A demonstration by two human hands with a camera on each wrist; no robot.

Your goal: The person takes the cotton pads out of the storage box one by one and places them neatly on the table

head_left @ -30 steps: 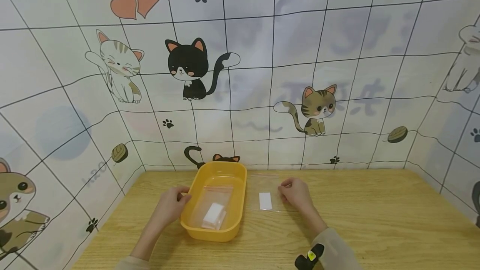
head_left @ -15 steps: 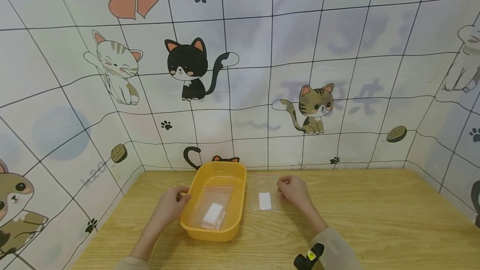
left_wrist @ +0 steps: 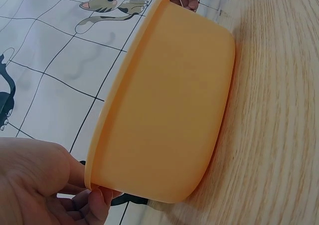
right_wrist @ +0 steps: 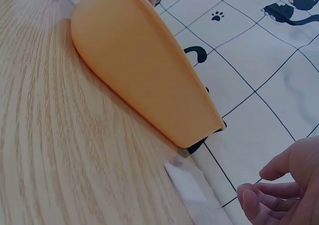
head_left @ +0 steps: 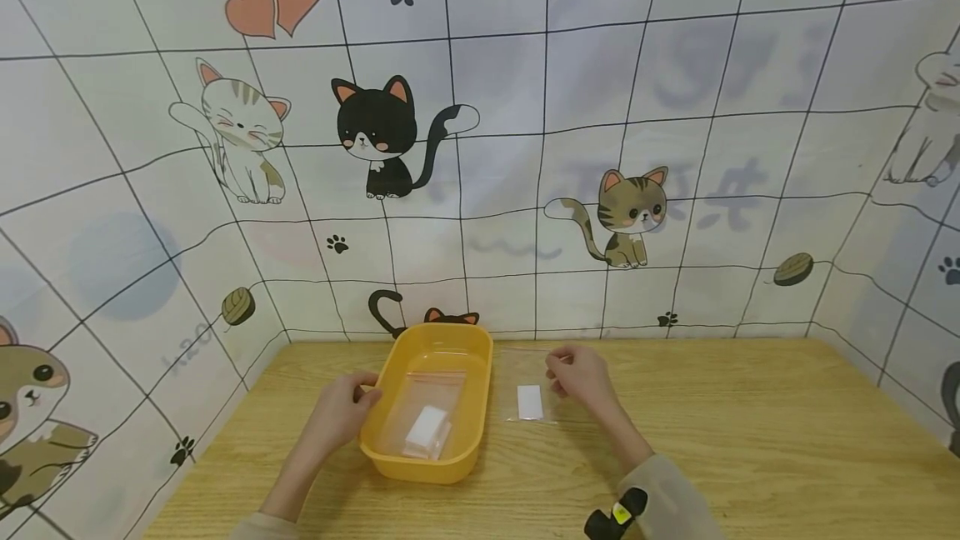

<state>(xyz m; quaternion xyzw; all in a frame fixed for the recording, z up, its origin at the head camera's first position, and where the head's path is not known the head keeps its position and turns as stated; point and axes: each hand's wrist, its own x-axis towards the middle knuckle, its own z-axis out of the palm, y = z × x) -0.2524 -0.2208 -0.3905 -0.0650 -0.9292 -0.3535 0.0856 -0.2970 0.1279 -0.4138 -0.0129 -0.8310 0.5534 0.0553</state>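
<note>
A yellow plastic tub (head_left: pixel 427 471) stands on the wooden table, with clear zip bags (head_left: pixel 431 394) holding something white inside. My left hand (head_left: pixel 341 411) holds the tub's left rim between thumb and fingers; the left wrist view shows that hand (left_wrist: pixel 55 185) at the rim of the tub (left_wrist: pixel 164 100). Right of the tub, a clear zip bag (head_left: pixel 516 369) with a white card-like piece (head_left: pixel 529 402) in it lies flat. My right hand (head_left: pixel 585 377) hovers over that bag's right edge. In the right wrist view its fingers (right_wrist: pixel 279 190) curl loosely, with a gap to the thumb and nothing held.
Behind the table (head_left: pixel 712 423) rises a white gridded backdrop (head_left: pixel 502 173) printed with cats, paw prints and hearts. It also encloses the left and right sides. The tub's far end sits close to the backdrop. A black strap device (head_left: pixel 615 515) is on the right wrist.
My right hand has shifted slightly left and away from me, further over the zip bag. The left hand, tub and bags have stayed where they were.
</note>
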